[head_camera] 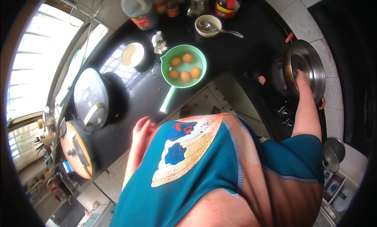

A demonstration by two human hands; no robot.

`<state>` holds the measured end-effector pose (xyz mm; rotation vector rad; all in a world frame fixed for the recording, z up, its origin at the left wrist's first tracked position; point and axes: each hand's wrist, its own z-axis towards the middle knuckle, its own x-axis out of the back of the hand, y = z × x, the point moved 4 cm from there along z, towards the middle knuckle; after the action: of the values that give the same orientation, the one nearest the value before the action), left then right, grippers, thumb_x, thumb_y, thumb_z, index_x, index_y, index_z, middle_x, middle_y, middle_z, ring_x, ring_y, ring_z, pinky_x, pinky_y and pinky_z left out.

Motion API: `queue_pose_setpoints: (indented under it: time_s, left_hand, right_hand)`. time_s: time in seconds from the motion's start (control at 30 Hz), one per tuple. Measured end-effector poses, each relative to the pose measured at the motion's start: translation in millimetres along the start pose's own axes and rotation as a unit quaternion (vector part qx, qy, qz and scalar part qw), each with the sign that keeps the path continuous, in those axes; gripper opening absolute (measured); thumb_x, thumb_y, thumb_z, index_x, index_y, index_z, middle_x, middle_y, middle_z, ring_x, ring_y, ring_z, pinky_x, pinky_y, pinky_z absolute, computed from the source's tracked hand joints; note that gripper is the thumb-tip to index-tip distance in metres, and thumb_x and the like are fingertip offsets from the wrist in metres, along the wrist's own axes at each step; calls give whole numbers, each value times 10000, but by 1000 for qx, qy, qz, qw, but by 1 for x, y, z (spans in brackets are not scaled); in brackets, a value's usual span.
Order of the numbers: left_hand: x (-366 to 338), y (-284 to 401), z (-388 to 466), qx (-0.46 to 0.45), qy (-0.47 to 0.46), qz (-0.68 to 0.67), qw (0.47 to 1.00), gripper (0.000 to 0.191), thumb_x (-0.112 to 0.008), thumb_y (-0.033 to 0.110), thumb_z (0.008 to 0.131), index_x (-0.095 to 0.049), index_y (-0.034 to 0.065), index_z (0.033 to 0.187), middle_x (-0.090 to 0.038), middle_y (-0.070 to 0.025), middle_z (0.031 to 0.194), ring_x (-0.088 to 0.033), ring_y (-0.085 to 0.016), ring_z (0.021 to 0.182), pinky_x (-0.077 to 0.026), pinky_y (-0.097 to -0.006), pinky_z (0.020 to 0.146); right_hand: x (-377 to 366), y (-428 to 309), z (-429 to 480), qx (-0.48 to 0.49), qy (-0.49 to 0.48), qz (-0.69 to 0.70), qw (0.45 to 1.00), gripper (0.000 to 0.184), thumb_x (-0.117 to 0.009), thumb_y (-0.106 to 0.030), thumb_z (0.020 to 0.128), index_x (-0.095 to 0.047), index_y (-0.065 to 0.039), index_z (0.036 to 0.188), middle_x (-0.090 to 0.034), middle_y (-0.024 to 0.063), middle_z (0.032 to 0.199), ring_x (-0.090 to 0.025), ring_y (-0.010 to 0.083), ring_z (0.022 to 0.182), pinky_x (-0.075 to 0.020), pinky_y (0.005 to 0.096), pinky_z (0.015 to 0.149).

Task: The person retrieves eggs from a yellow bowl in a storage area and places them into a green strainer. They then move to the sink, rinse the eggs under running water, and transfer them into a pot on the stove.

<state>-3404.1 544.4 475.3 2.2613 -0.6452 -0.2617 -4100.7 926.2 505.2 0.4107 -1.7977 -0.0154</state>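
Note:
My right hand (302, 79) reaches into a wide steel pot (315, 65) with red-covered handles, over the stove at the right. Its fingertips are hidden against the inside of the pot, so whether they grip it is unclear. My left hand (143, 129) is near the counter's front edge, fingers partly curled and holding nothing visible. Ahead of it, a green plastic ladle-like pan (169, 99) with a long handle holds several brown eggs (185, 76) in clear liquid. A white bowl (132, 55) and a crumpled pale packet (159, 43) are just beyond.
A cream bowl (199, 30) with a metal spoon (232, 32) is at the back, before bottles, a plastic jug (137, 7) and a red tub (226, 11). At the left are a lidded pot (91, 97) and a round wooden board (70, 150) bearing a cleaver. Stove knobs (284, 111) line the right.

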Motion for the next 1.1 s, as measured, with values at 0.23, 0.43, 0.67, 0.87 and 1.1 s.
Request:
queue_pose_setpoints:
  time_s: [0.23,0.43,0.67,0.87,1.1]
  left_hand:
    - [-11,13,3,-3,-3,-66,998,376,-606,156,963,-500,-19,1279,-670,-135,913,-662,-162,711,-552,-269,651]
    - [3,9,8,9,3,-55,998,377,-605,158,965,-499,-27,1277,-672,-130,910,-664,-165,750,-548,-273,710]
    - [17,2,7,20,3,-59,998,406,-621,183,954,-508,-9,1293,-663,-115,943,-664,-179,844,-547,-289,762]
    - [22,-2,9,16,14,-63,998,369,-602,154,971,-509,-28,1279,-676,-112,909,-660,-167,823,-539,-271,755]
    - [38,-12,7,40,10,-77,996,467,-644,204,932,-498,17,1335,-649,-107,991,-664,-167,838,-566,-299,769]
  right_hand:
    - [41,-30,-34,-1,0,27,1000,408,-544,-282,928,-570,-148,1313,-632,142,1257,-597,325,1167,-473,425,962]
    - [46,-1,-30,18,65,94,993,525,-708,-351,831,-601,-104,1282,-634,177,1242,-607,323,1148,-457,390,993]
    - [114,-96,-110,128,365,127,914,455,-727,-324,830,-649,-83,1208,-616,159,1262,-570,339,1175,-444,399,1001]
    - [126,-296,-217,435,293,270,808,338,-733,-186,809,-666,-48,1109,-654,129,1139,-632,322,1010,-518,381,868]
    - [25,-457,-237,555,159,92,811,476,-676,-176,799,-556,-97,1252,-593,129,1132,-644,308,923,-561,385,759]
